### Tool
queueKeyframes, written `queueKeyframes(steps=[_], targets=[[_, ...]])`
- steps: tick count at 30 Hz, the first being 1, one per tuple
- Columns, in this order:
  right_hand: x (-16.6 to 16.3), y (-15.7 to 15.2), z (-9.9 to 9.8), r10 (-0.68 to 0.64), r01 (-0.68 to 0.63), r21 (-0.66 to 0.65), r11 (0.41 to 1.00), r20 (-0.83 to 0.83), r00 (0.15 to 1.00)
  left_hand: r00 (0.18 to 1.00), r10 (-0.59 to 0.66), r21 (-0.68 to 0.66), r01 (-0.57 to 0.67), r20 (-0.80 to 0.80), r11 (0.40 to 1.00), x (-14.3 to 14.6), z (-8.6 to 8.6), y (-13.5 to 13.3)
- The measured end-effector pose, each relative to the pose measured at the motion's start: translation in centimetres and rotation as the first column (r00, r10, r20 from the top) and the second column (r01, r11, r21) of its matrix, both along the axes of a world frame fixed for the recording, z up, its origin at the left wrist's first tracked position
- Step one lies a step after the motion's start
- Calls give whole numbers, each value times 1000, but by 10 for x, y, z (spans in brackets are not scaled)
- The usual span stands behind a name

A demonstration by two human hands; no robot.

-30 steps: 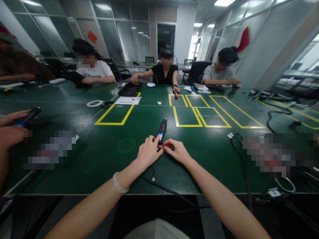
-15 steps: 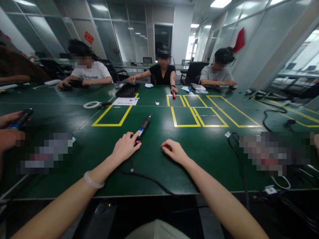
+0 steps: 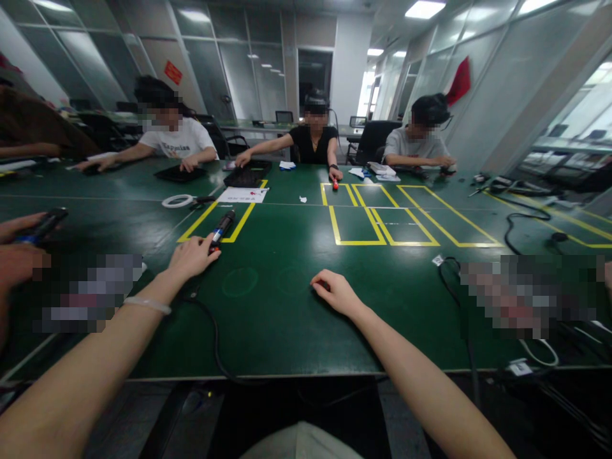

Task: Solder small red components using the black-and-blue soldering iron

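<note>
My left hand (image 3: pixel 195 256) is closed around the rear of an electric screwdriver (image 3: pixel 222 228), dark with a blue and white band. The screwdriver points forward at the tape rectangle on the left; a black cable (image 3: pixel 216 338) trails toward the table's front edge. My right hand (image 3: pixel 337 292) rests on the green table (image 3: pixel 287 338) with its fingers curled in. I see nothing held in it, and the undersides of its fingers are in shadow.
Yellow tape rectangles (image 3: pixel 361 243) mark the table. Beyond lie a white sheet (image 3: pixel 242 195), a black tray (image 3: pixel 247 173) and a cable coil (image 3: pixel 178 201). At left, a co-worker's hands (image 3: pixel 21 261) hold a similar tool. Blurred items and cables lie at right; several people sit opposite.
My left hand has moved left and slightly forward with the electric screwdriver, its cable following. Faint rings show on the table between my hands. My right hand has stayed in place.
</note>
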State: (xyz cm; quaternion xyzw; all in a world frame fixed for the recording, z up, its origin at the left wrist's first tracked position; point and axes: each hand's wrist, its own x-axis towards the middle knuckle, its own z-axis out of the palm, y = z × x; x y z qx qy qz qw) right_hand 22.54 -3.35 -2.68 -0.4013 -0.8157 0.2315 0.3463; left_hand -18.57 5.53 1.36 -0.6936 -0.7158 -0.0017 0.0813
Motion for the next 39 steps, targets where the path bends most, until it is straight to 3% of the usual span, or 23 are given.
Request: queueKeyframes(steps=[5, 17, 20, 22, 24, 27, 31, 35, 39], targets=[[0, 0, 1, 0, -1, 5, 1000, 4, 1000, 997, 11, 25, -10, -73, 1000, 7, 8, -4], [-2, 1, 0, 3, -2, -6, 1000, 25, 1000, 994, 103, 165, -99, -19, 981, 26, 17, -14], [-2, 1, 1, 6, -5, -7, 1000, 29, 1000, 995, 70, 224, -83, 67, 971, 45, 24, -18], [-2, 1, 1, 6, -6, -6, 1000, 29, 1000, 970, 7, 185, -54, 244, 981, 68, 27, -24], [-2, 0, 1, 7, -6, -4, 1000, 28, 1000, 866, -117, 114, 70, 486, 991, 97, 26, -33], [-2, 0, 1, 11, -11, -17, 1000, 7, 1000, 593, -275, 65, 351, 756, 934, 144, 20, -51], [-2, -2, 1, 48, -54, -72, 996, -79, 996, 291, -165, -8, 512, 942, 859, 192, 5, -73], [-5, -3, 3, 98, -108, -97, 989, -105, 990, 190, -29, -90, 584, 981, 807, 207, -8, -83], [-8, -5, 5, 122, -133, -91, 987, -117, 986, 158, -32, -75, 628, 987, 775, 206, -14, -86]])
